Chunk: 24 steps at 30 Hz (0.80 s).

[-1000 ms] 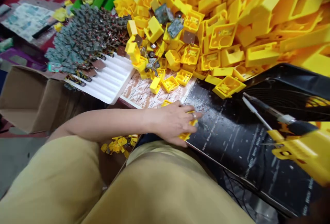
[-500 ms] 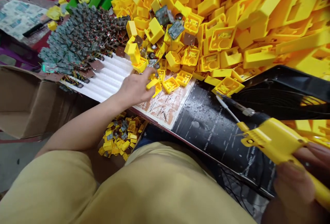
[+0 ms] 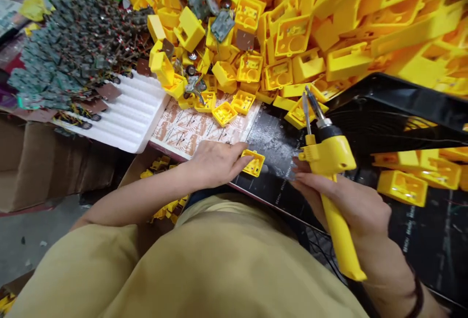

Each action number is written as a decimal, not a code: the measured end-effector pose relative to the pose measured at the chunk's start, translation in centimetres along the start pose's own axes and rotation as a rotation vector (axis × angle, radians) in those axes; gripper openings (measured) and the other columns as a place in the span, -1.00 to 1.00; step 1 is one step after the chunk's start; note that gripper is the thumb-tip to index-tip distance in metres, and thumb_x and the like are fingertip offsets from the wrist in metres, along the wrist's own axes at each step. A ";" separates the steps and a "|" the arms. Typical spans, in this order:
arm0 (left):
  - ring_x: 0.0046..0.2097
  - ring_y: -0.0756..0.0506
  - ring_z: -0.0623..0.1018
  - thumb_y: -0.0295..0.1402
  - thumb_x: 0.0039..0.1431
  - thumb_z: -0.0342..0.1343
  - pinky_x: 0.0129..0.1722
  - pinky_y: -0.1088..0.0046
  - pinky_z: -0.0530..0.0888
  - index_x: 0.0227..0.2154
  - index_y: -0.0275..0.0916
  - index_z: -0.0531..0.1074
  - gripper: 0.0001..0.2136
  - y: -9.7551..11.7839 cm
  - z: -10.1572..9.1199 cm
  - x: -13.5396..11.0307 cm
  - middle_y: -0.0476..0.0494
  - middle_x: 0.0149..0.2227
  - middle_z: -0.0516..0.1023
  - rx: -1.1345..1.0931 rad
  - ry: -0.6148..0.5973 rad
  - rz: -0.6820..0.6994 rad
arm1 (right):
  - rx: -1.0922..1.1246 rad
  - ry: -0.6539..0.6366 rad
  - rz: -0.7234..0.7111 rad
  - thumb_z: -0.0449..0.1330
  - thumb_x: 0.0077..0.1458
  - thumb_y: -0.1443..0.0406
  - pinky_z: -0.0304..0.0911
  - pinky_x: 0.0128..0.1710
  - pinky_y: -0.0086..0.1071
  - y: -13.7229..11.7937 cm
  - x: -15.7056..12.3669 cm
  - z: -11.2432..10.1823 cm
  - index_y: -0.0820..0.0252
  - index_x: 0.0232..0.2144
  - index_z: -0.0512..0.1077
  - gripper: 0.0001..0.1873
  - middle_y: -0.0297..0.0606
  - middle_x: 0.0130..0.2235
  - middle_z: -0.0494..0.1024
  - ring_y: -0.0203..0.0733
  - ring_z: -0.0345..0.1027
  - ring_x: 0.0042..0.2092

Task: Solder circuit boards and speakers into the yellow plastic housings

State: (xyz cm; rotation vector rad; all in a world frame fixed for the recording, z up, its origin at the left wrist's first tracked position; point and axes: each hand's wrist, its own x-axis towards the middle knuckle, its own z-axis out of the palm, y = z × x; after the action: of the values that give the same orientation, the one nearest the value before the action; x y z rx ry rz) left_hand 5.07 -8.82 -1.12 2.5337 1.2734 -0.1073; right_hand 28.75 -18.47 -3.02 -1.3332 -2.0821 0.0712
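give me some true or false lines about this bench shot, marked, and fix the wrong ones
1. The right hand holds a yellow tool. True.
2. The left hand pinches a small yellow casing. True.
3. That casing's open side faces down. False: it faces up.
4. The yellow tool touches that casing. False: they are apart, and the tool points toward the heap of yellow casings.
5. In the picture, a white ridged board lies to the left of that heap. True.
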 end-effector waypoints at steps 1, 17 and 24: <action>-0.23 -0.23 0.61 -0.14 0.34 -0.19 -0.25 0.20 0.50 -0.01 -0.24 0.42 -0.60 -0.5 -0.3 -0.3 -0.22 -0.30 0.61 0.005 0.005 0.018 | 0.002 0.002 -0.025 0.35 0.02 0.35 0.32 -0.30 -0.52 0.1 0.1 0.0 0.06 -0.07 0.39 -0.59 -0.39 -0.36 0.54 -0.35 0.44 -0.37; 0.20 -0.32 0.35 -0.20 0.29 0.00 0.14 -0.06 0.26 0.02 -0.26 0.41 -0.66 -4.0 -0.8 1.1 -0.31 0.21 0.36 0.147 0.357 0.192 | -0.277 0.005 -0.088 0.30 0.07 0.14 0.23 -0.40 -0.32 -1.0 1.3 2.1 0.23 -0.03 0.33 -0.53 -0.32 -0.45 0.37 -0.21 0.30 -0.45; 0.03 -0.18 0.51 -0.42 0.23 -0.05 0.03 0.19 0.44 -0.08 -0.29 0.45 -0.74 -5.3 0.1 -0.1 -0.32 0.14 0.44 0.109 0.231 0.552 | -0.143 -0.164 -0.197 0.18 0.20 0.18 0.28 -0.07 -0.24 1.3 2.2 1.1 0.10 0.03 0.23 -0.61 -0.31 -0.27 0.48 -0.17 0.40 -0.19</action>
State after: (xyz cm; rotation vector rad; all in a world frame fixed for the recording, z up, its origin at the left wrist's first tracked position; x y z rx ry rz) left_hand 0.83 -5.96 -2.39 2.9572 0.6028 0.2488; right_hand 28.55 -15.69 -3.23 -1.2322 -2.3859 -0.0553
